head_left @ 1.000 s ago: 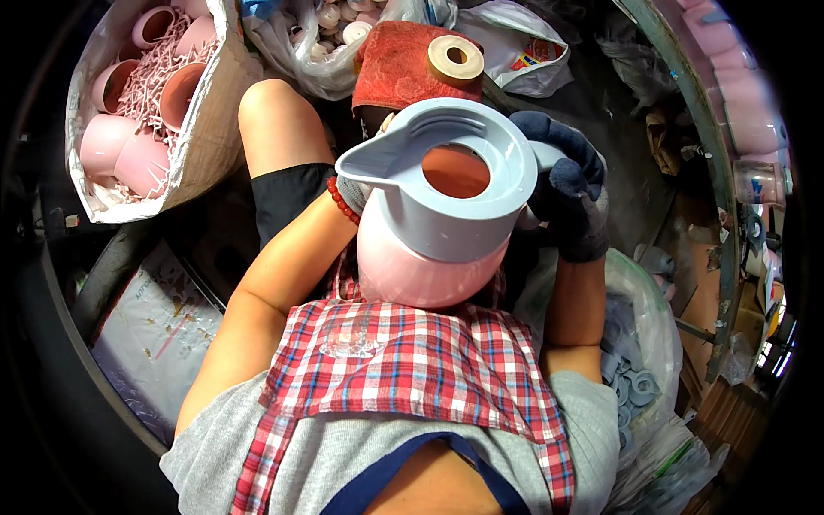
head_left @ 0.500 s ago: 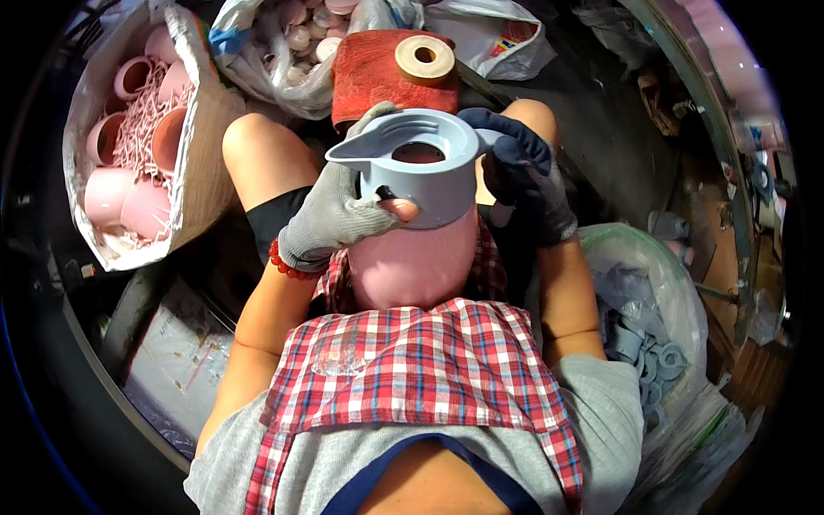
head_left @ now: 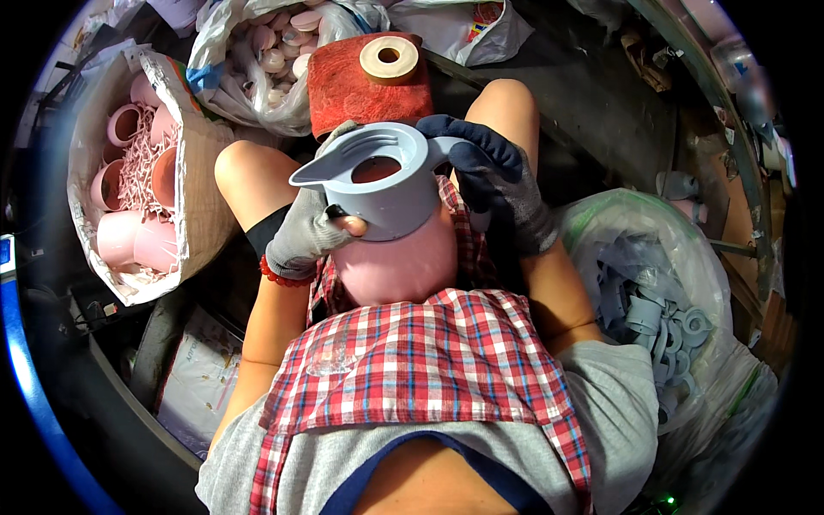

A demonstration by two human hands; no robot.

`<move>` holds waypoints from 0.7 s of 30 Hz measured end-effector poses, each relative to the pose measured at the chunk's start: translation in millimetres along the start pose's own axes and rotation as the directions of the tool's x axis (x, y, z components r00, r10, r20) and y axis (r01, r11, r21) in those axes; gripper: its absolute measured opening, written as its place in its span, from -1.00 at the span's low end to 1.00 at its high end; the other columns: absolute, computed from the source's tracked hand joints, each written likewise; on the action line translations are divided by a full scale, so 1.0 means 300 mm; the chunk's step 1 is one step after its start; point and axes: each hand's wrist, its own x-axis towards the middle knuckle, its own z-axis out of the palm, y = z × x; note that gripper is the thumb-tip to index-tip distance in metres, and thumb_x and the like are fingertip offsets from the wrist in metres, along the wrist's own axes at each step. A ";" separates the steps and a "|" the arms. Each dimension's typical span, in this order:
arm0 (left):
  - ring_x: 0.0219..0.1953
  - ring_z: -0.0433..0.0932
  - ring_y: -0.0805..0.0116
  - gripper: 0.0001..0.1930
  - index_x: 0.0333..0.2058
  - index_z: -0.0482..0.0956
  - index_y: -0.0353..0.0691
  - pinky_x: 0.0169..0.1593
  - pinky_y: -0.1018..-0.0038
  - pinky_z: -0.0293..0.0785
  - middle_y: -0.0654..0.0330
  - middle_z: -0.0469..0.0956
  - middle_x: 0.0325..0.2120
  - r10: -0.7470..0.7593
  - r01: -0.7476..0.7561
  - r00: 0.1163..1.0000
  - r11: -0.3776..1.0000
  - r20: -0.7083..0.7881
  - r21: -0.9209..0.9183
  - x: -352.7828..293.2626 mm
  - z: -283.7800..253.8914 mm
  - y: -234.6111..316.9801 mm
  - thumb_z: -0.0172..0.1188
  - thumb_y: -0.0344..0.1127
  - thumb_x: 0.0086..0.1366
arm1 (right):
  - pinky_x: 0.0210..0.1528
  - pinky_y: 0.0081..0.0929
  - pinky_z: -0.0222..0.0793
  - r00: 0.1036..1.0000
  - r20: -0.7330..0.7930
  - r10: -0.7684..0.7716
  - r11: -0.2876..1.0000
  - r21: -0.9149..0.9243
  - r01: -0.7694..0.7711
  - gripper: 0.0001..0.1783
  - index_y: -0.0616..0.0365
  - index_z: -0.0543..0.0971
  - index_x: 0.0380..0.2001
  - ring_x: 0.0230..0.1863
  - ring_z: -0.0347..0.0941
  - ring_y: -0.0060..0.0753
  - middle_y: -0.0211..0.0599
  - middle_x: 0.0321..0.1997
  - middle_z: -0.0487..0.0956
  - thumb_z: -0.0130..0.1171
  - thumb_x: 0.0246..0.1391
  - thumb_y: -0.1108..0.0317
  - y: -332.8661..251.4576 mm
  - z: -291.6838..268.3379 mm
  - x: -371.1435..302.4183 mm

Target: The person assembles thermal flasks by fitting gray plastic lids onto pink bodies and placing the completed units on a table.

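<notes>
In the head view, think of a clock with the jug (head_left: 390, 215) in its middle. The jug is pink below and blue-grey on top. It is between your knees (head_left: 240, 172), just past your red checked apron (head_left: 412, 360), which is at 6 o'clock and hides its bottom. Its spout (head_left: 311, 176) points to 9 o'clock and its handle (head_left: 443, 151) to 3 o'clock. There is a round hole in the top.

Your left grip (head_left: 307, 230), in a grey glove, is wrapped around the 9 o'clock side of the jug. Your bare thumb tip presses on the blue-grey part. A red bead bracelet (head_left: 287, 280) is on that wrist. Your right grip (head_left: 511, 193), in a dark blue and grey glove, is closed around the handle.

At 12 o'clock is a red pad (head_left: 369, 103) with a cream ring (head_left: 369, 62) on it. At 11 o'clock, a plastic bag (head_left: 290, 110) holds small pink round bits (head_left: 273, 60). At 9 to 10 o'clock, a white sack (head_left: 206, 197) holds pink cups (head_left: 120, 236) and thin pink sticks (head_left: 142, 176). At 4 o'clock, a see-through bag (head_left: 635, 204) holds blue-grey parts (head_left: 661, 335).
</notes>
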 end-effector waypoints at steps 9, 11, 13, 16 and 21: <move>0.26 0.10 0.26 0.16 0.24 0.03 -0.39 0.30 0.35 -0.09 0.09 0.17 0.20 0.001 -0.001 0.995 1.000 0.098 0.006 -0.028 -0.043 -0.021 0.38 0.27 -0.16 | 0.12 -0.59 0.26 0.989 -0.037 -0.146 0.978 -0.154 0.139 -0.64 0.30 0.44 0.02 0.04 0.37 -0.55 -0.28 0.01 0.50 0.10 0.15 0.46 -0.012 0.043 -0.058; 0.27 0.09 0.25 0.16 0.23 0.05 -0.39 0.30 0.35 -0.10 0.08 0.16 0.21 0.023 -0.026 0.994 0.999 0.105 0.027 -0.014 -0.025 -0.002 0.37 0.29 -0.17 | 0.11 -0.60 0.27 0.996 -0.050 -0.078 0.988 -0.141 0.070 -0.64 0.30 0.44 0.02 0.02 0.38 -0.55 -0.29 0.00 0.50 0.11 0.15 0.45 -0.023 0.040 -0.058; 0.25 0.12 0.27 0.17 0.25 0.00 -0.37 0.29 0.34 -0.07 0.10 0.20 0.18 0.010 -0.013 0.996 0.999 0.085 0.033 -0.003 -0.012 0.005 0.43 0.20 -0.18 | 0.09 -0.60 0.29 1.000 -0.029 -0.008 1.000 -0.030 0.007 -0.63 0.29 0.44 0.02 0.01 0.38 -0.57 -0.30 -0.01 0.51 0.10 0.16 0.41 -0.033 0.016 -0.048; 0.22 0.17 0.32 0.18 0.26 -0.05 -0.36 0.28 0.36 -0.01 0.12 0.25 0.15 -0.004 0.006 0.999 0.999 0.041 -0.039 0.008 0.036 0.025 0.50 0.06 -0.20 | 0.06 -0.61 0.32 0.996 0.023 0.083 0.985 0.153 -0.085 -0.61 0.28 0.43 0.03 -0.02 0.39 -0.62 -0.33 -0.02 0.51 0.10 0.17 0.33 0.004 -0.040 -0.026; 0.20 0.20 0.36 0.17 0.26 -0.06 -0.36 0.27 0.38 0.01 0.15 0.27 0.13 -0.031 0.035 0.999 0.996 0.043 -0.083 0.003 0.021 0.034 0.54 -0.09 -0.21 | 0.00 -0.59 0.37 0.993 0.089 0.079 0.980 0.178 -0.094 -0.57 0.27 0.44 0.01 -0.04 0.42 -0.59 -0.33 -0.06 0.53 0.11 0.15 0.24 0.069 -0.069 0.009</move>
